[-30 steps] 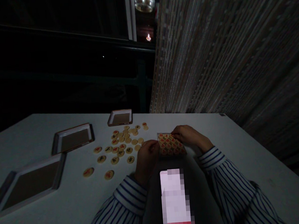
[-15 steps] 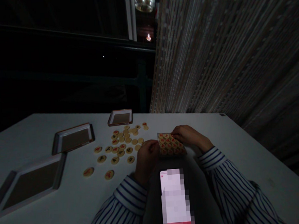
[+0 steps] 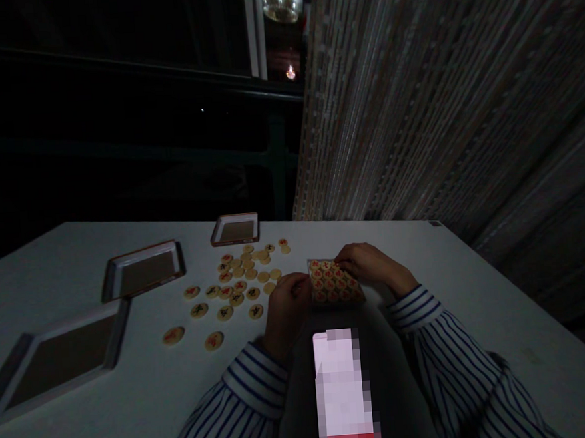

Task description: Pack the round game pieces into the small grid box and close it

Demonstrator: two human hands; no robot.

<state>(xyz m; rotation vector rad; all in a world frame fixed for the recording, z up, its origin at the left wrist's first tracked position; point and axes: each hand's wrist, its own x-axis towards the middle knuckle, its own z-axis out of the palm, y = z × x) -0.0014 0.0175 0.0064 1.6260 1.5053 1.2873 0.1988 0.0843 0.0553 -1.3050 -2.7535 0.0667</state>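
A small square tray [image 3: 333, 282] packed with round wooden game pieces marked in red sits on the white table [image 3: 109, 398] in front of me. My left hand [image 3: 287, 304] rests curled against the tray's left edge, fingers closed. My right hand [image 3: 370, 263] lies at the tray's far right corner, fingers bent onto the pieces there. Both arms wear striped sleeves. To the left, several loose round pieces [image 3: 237, 283] with red or dark marks are scattered on the table.
Three empty shallow trays lie to the left: a large one [image 3: 56, 359], a middle one [image 3: 143, 269] and a small one [image 3: 235, 229]. A lit, blurred phone screen [image 3: 342, 389] stands near me. A beaded curtain [image 3: 439, 102] hangs at the right; the room beyond is dark.
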